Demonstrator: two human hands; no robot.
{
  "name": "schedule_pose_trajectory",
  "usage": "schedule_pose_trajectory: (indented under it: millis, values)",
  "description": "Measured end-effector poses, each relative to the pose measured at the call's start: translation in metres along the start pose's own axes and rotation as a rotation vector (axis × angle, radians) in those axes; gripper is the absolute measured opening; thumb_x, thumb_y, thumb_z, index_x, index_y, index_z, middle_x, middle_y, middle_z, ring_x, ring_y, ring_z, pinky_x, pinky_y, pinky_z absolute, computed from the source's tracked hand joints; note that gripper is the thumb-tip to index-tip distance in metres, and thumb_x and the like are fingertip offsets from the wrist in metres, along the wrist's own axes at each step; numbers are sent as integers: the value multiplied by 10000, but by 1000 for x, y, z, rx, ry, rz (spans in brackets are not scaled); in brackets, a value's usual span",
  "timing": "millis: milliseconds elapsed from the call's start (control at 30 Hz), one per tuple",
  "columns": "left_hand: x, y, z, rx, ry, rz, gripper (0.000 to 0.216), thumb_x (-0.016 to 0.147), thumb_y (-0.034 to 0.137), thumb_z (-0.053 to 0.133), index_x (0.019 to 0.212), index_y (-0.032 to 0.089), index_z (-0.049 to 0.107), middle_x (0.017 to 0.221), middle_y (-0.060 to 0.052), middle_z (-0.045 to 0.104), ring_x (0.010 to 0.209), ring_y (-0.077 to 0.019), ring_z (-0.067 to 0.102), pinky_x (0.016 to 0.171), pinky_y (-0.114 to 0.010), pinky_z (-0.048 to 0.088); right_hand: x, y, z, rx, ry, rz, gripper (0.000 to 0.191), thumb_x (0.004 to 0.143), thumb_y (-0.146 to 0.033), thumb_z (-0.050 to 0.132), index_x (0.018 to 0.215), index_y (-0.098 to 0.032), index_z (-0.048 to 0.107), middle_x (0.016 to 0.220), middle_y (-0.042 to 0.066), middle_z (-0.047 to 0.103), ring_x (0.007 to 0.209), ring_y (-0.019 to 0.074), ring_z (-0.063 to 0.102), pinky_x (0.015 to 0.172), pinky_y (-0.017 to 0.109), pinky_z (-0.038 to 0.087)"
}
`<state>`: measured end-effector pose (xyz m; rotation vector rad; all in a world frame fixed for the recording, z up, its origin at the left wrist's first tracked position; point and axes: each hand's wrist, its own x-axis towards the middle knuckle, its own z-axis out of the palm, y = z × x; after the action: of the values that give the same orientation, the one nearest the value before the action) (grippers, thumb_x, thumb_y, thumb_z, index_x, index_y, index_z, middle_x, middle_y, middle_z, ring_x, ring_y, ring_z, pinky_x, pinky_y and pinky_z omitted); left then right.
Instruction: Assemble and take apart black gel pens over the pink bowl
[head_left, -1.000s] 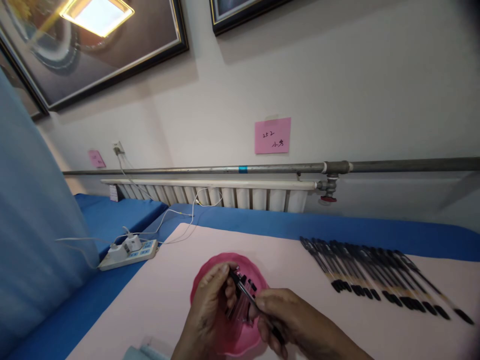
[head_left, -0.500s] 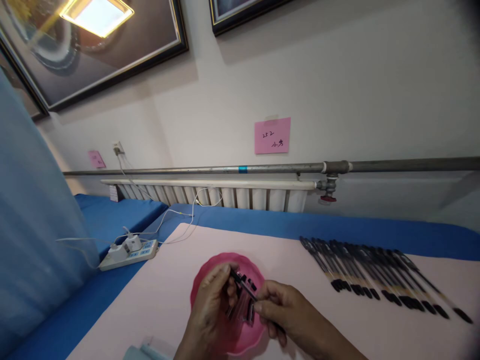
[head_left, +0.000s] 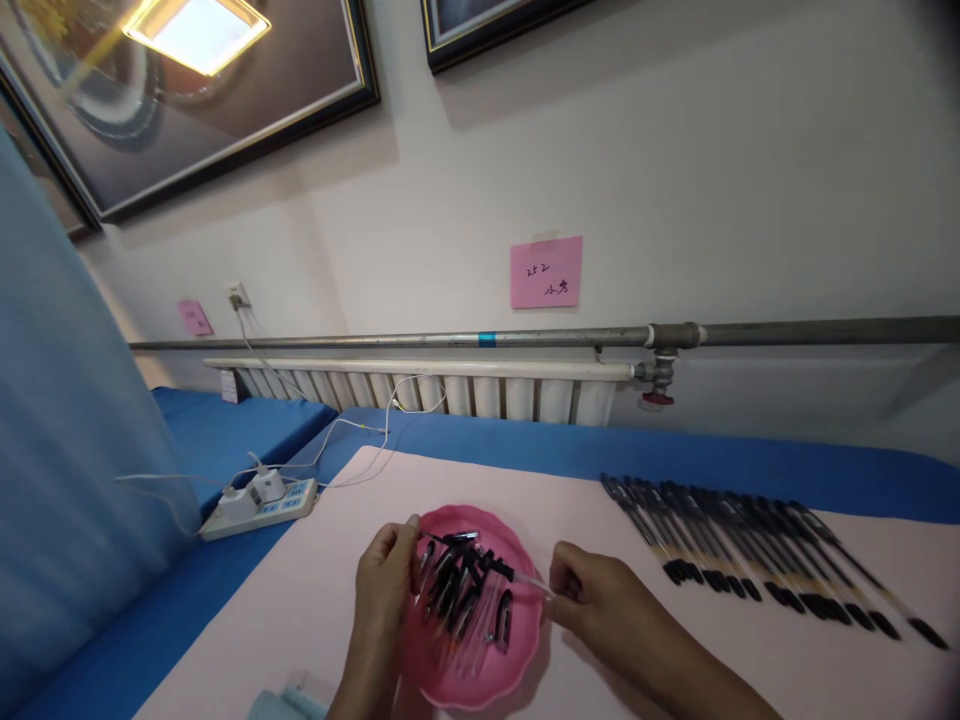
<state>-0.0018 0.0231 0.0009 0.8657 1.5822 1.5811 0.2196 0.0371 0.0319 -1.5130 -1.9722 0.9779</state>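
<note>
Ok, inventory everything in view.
tables: two, blue, by radiator
sheet: one, pink, on nearer table
scalloped dish: one, pink, on sheet
pen parts: many, black and clear, in dish
pens: many, mostly black, sheet's right
power strip: one, white, left
cables: several, white, left
curtain: one, blue, far left
notes: two, pink, wall
picture frames: three, dark, wall
radiator: one, white, below pipe
pipe: one, grey, wall
left hand: one, bare, dish's left rim
right hand: one, bare, holding clear tube

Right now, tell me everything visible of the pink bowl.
The pink bowl is round with a scalloped rim, and looks like smooth plastic. It sits upright on the pale pink sheet, holding jumbled black pen parts and clear tubes. The left hand hides part of its left rim; the right hand is by its right rim. Contact is unclear.
</note>
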Motion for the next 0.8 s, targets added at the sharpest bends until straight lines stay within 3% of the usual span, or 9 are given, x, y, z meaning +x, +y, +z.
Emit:
schedule_pose_trajectory:
  millis: [167, 267, 400, 467, 600, 800]
  values:
    - [4, 4, -5, -10, 19, 2, 382, 708, 536, 585, 585, 182, 514, 430, 76, 409, 430, -98, 371, 451, -227, 296, 3, 2, -12, -21, 32, 45, 157, 647, -116, 527, 577, -208, 422, 533, -47, 477, 530, 115, 440, 488, 215, 285]
    - [1, 6, -4, 84, -62, 12, 299, 685, 458, 636, 625, 171, 574, 464, 59, 468, 468, -106, 415, 476, -226, 327, 4, 0, -15, 100, 26, 75, 150, 673, -150, 527, 583, -210, 424, 534, -49, 476, 525, 113, 469, 475, 207, 303]
    - [-11, 8, 10, 95, -184, -23, 321, 621, 370, 709, 851, 153, 652, 694, -14, 636, 644, -149, 553, 585, -240, 418, 1, -7, -8, 253, -37, 122, 113, 684, -178, 520, 608, -210, 443, 520, -53, 474, 496, 107, 485, 433, 193, 313]
    - [-20, 11, 20, -10, -281, -88, 350, 634, 393, 706, 882, 153, 647, 630, 5, 605, 557, -118, 519, 515, -218, 397, -1, -9, -1, 336, -89, 116, 62, 688, -195, 505, 645, -210, 463, 523, -51, 486, 483, 107, 484, 406, 189, 312]
    - [-35, 18, 35, -295, -472, -296, 401, 609, 468, 722, 820, 142, 620, 411, 101, 367, 346, -43, 270, 347, -179, 204, -5, -8, 14, 441, -210, 84, 13, 686, -217, 477, 689, -205, 472, 493, -57, 482, 425, 96, 441, 369, 187, 302]
    - [-33, 13, 36, -368, -455, -259, 358, 618, 436, 739, 715, 131, 580, 429, 87, 409, 332, -23, 283, 336, -166, 181, -9, -13, 20, 460, -311, 51, 71, 720, -249, 467, 718, -192, 510, 496, -55, 490, 415, 87, 435, 355, 172, 302]
